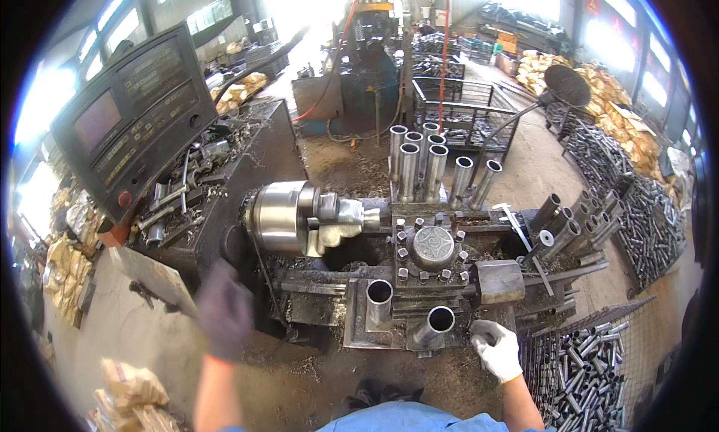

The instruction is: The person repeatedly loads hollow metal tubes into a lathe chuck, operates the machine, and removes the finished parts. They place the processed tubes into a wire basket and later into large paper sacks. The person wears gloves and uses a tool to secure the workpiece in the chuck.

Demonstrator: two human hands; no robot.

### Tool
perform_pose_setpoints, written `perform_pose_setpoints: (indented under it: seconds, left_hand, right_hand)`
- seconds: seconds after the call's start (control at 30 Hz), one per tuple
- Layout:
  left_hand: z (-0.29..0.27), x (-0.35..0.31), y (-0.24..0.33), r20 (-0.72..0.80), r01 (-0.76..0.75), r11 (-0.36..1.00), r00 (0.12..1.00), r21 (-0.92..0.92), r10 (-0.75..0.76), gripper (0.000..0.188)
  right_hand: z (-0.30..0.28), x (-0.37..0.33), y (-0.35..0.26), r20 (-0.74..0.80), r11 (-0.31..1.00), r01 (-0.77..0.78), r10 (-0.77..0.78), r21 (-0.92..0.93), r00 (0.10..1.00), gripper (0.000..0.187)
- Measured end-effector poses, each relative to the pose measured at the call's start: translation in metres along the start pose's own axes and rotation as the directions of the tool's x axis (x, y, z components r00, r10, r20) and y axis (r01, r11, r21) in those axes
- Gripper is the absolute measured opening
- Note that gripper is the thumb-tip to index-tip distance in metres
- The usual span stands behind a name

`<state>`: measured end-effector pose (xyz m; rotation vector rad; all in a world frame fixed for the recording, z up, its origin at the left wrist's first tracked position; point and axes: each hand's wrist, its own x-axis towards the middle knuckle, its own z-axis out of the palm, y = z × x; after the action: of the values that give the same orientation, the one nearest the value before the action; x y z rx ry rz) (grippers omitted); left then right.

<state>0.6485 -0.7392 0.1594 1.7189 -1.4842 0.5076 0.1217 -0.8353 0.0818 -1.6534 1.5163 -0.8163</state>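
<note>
1. The right hand (496, 350), in a white glove, rests at the front right corner of the lathe carriage (419, 282). Its fingers are curled down, and they seem to grip a small dark knob or handle there, though the view is too small to be sure.
2. Just left of those fingers a steel tube (436, 323) lies tilted on the carriage front, open end facing up and outward, close to the glove but apart from it.
3. Further left of the same fingers a second tube (379, 301) stands upright on the carriage.
4. The left hand (224, 310), in a dark glove, is blurred. It hangs in open air in front of the lathe bed, fingers loosely spread and holding nothing, as far as the blur allows.
5. Above and to the right of the left fingers sits the shiny chuck (288, 216), with the square tool post (433, 248) beyond it.
6. Between the two hands the carriage edge drops to a dirty concrete floor (299, 372) strewn with metal chips.
7. Right of the right fingers a wire mesh bin (588, 361) holds many short tubes and closes that side off.
8. Behind the lathe, tubes stand upright in a row (427, 162), and a dark control panel (135, 117) rises at the far left.
9. The room is a bright, cluttered workshop with stacks of tubes along its right side.
</note>
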Motion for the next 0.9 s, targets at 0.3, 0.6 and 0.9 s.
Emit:
perform_pose_setpoints:
  seconds: [0.3, 0.6, 0.9]
  left_hand:
    - [0.018, -0.342, 0.149, 0.752, 0.816, 0.509, 0.150, 0.273, -0.642, 0.058]
    - [-0.133, -0.472, 0.225, 0.292, 0.969, 0.134, 0.069, 0.208, -0.954, 0.057]
    - [-0.264, -0.674, 0.414, -0.367, 0.798, -0.565, -0.600, -0.210, -0.711, 0.055]
  right_hand:
    - [0.059, 0.049, -0.015, 0.475, 0.915, 0.396, -0.315, -0.077, 0.822, 0.058]
    - [0.213, -0.119, -0.137, 0.644, 0.545, 0.769, -0.728, 0.336, 0.235, 0.052]
    - [0.316, -0.442, -0.148, 0.619, 0.395, 0.483, -0.395, 0.781, -0.679, 0.054]
